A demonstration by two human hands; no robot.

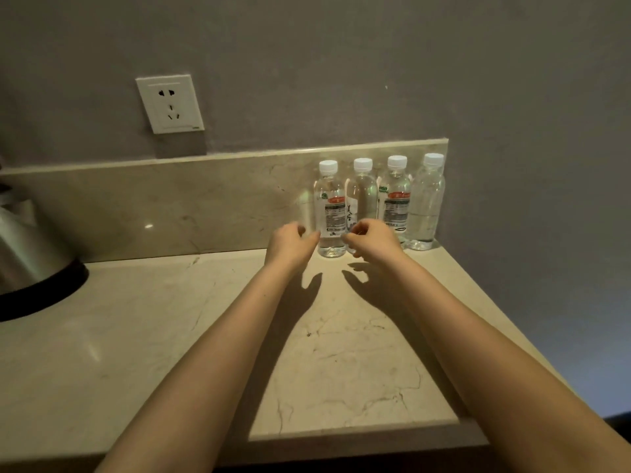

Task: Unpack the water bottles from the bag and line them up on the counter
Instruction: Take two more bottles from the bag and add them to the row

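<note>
Four water bottles (362,186) stand upright in a tight row at the far right of the bench (153,319). They are set against the stone backsplash (170,199), and the rightmost bottle (426,206) is at its right end.

The lower part of the second bottle (361,199) is hidden behind the right hand (374,237). That hand also covers the bottom left corner of the third bottle (396,199). The thumb of the left hand (290,242) points at the lower left edge of the leftmost bottle (329,203); I cannot tell whether it touches. The light is dim and the label print is too small to read.

All four bottles are clear plastic with white screw caps, and the water in them is clear. The leftmost and third show a white label with a red band above dark blocks of print. The second is turned so that only a strip of label with dark brush characters shows. The rightmost shows plain ribbed plastic.

Both hands hover just in front of the row with fingers loosely curled, gripping nothing. The bare forearms reach in from the near edge and cast shadows on the bench.

On the left of the bench a steel kettle (30,254) with a black base is cut off by the left edge of the view. A white socket (169,104) sits on the grey wall (375,63) above the backsplash, well left of the bottles.
</note>
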